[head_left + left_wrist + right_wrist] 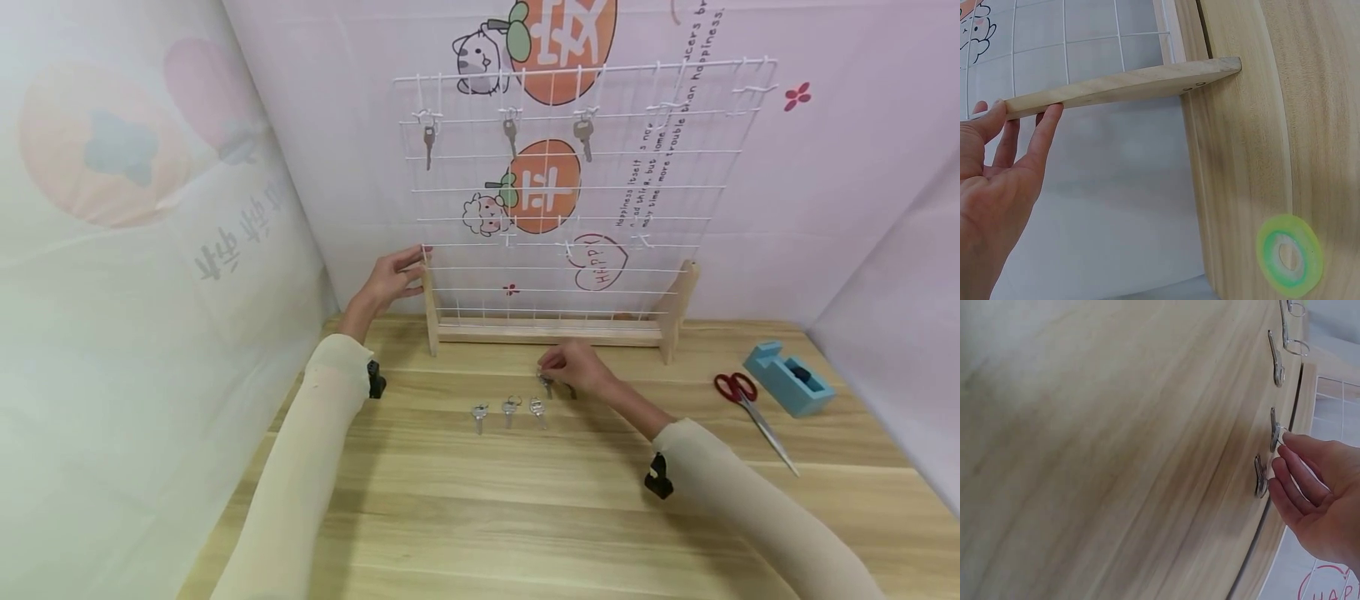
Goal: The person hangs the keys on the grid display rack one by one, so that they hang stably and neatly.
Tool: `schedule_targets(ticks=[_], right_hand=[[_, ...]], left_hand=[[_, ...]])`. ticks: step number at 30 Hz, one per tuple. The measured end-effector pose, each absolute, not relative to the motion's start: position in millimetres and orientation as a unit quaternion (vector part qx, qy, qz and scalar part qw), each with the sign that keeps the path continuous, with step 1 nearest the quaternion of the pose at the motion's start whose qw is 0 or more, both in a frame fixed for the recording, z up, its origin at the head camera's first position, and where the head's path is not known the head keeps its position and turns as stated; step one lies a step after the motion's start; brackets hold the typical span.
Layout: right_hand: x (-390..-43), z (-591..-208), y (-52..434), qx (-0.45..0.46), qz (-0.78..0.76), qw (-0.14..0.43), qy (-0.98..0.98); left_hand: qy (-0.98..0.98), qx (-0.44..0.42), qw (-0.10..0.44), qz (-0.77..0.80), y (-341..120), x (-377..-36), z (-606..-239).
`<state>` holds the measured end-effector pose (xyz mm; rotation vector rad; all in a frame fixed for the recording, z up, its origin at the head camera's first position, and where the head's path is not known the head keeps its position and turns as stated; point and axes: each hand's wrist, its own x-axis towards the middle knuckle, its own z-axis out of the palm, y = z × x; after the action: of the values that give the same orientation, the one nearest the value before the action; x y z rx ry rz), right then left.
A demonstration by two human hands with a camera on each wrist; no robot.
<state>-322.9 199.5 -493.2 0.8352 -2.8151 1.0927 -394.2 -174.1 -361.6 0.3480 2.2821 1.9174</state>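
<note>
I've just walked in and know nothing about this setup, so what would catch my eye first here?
Probably the white wire grid rack standing at the back of the wooden table, with three keys hanging near its top. The left hand touches the rack's wooden side post, while the right hand pinches a key beside three more on the table.

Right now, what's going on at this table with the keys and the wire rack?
A person sits at a wooden table facing a white wire grid rack on a wooden stand. The left hand touches the rack's left wooden post with straight fingers. The right hand pinches a key at the table surface. Three more keys lie in a row on the table, and three hang from hooks on the rack's upper part. Red scissors and a blue tape dispenser lie to the right.
</note>
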Motion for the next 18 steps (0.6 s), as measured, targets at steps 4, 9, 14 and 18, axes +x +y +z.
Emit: schedule_targets(ticks=[4, 9, 14, 18], right_hand=[[-323.7, -494.7, 197.6, 0.265, 0.339, 0.005, -0.903], [-321.3, -489.8, 200.6, 0.252, 0.346, 0.002, -0.904], [-318.3, -478.2, 204.0, 0.245, 0.354, 0.011, -0.903], [-317.8, -471.2, 207.1, 0.254, 0.345, 0.037, -0.903]], left_hand=[[0.757, 0.113, 0.071, 0.64, -173.0, -394.9, -362.3], [0.756, 0.11, 0.072, 0.641, -171.4, -396.2, -362.9], [0.755, 0.11, 0.069, 0.643, -172.8, -395.8, -363.3], [0.757, 0.108, 0.066, 0.641, -173.6, -395.5, -364.0]])
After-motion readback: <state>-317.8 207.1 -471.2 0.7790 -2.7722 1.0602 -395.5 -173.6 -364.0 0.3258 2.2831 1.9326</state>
